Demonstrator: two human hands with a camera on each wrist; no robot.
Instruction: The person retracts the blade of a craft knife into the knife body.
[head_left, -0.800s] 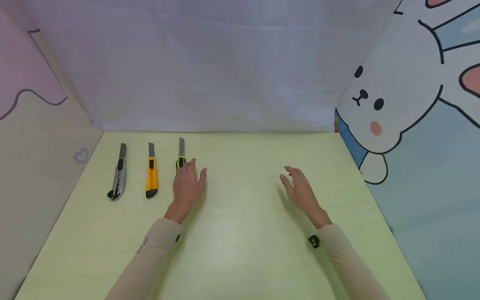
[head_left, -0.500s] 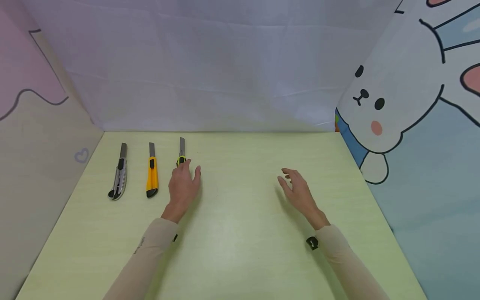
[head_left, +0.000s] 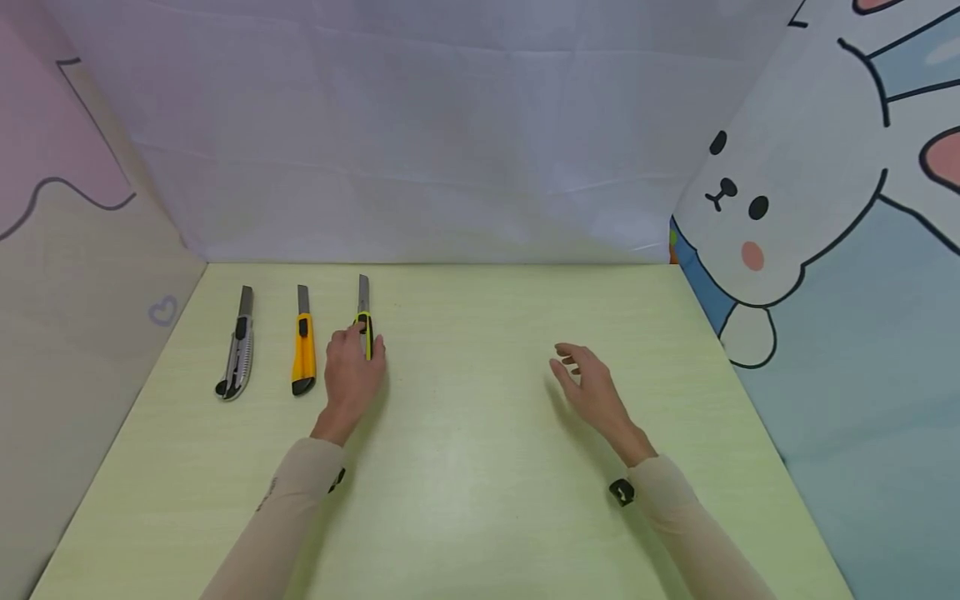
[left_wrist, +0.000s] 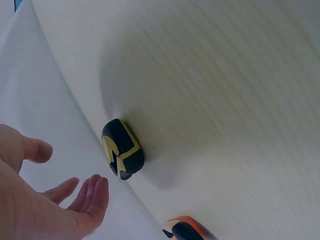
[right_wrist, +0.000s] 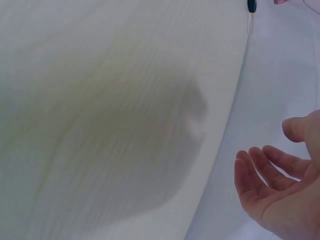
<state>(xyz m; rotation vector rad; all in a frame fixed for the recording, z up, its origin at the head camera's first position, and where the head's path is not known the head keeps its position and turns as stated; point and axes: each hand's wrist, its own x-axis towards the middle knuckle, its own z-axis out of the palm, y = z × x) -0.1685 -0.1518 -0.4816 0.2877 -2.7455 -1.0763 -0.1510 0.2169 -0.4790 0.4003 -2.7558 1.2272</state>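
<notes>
Three utility knives lie on the table with their blades toward the back. Leftmost is a silver-grey utility knife, then a yellow utility knife with a black end, then a black and lime-green utility knife. My left hand hovers over the green knife's handle and hides part of it. The left wrist view shows a gap between thumb and fingers, with the green knife's black end just beyond them, apart. My right hand hangs above the right half of the table, fingers loosely bent, holding nothing.
A pale wooden table fills the lower view. White cloth rises along its back edge. At the right stands a panel with a cartoon rabbit, at the left a pink and cream panel.
My left hand has moved left and slightly toward me, uncovering more of the green knife's handle. The right hand has drifted slightly left and nearer. The knives have stayed in place.
</notes>
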